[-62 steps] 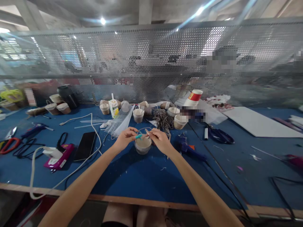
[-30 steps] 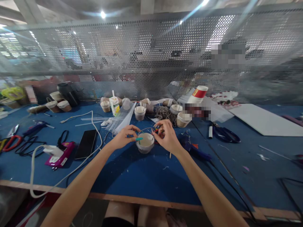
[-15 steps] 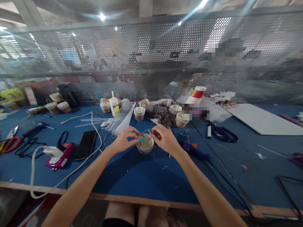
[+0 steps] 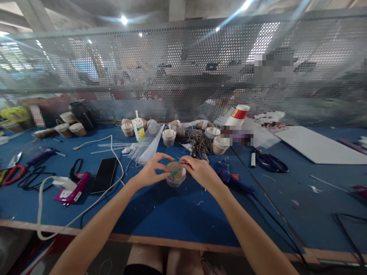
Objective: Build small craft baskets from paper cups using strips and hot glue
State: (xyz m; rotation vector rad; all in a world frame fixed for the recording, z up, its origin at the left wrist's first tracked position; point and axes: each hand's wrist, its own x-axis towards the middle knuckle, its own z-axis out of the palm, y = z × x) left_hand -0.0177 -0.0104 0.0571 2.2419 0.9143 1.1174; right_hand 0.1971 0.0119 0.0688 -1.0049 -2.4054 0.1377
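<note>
A small pale cup (image 4: pixel 176 182) stands on the blue table in front of me, with a thin grey-brown cord (image 4: pixel 179 163) curved over its mouth. My left hand (image 4: pixel 152 170) is at the cup's left side, thumb and forefinger curled about the cord, with teal coverings on their tips. From the right, my right hand (image 4: pixel 197 170) pinches the cord in its fingertips near the rim. The fingers partly hide the cord. Behind the cup lies a heap of grey-brown cord (image 4: pixel 199 141).
Right of my hand lies a blue glue gun (image 4: pixel 229 176) with its black cable. A phone (image 4: pixel 104 175), white cable (image 4: pixel 117 152) and magenta pack (image 4: pixel 75 187) lie left. Several small cups, a drink carton (image 4: pixel 138 130) and clear plastic line the back, before a perforated metal screen (image 4: pixel 172 72).
My left thumb has moved slightly down and its forefinger now reaches over the cup's far rim. My right hand has shifted slightly; the cord lies lower over the cup.
</note>
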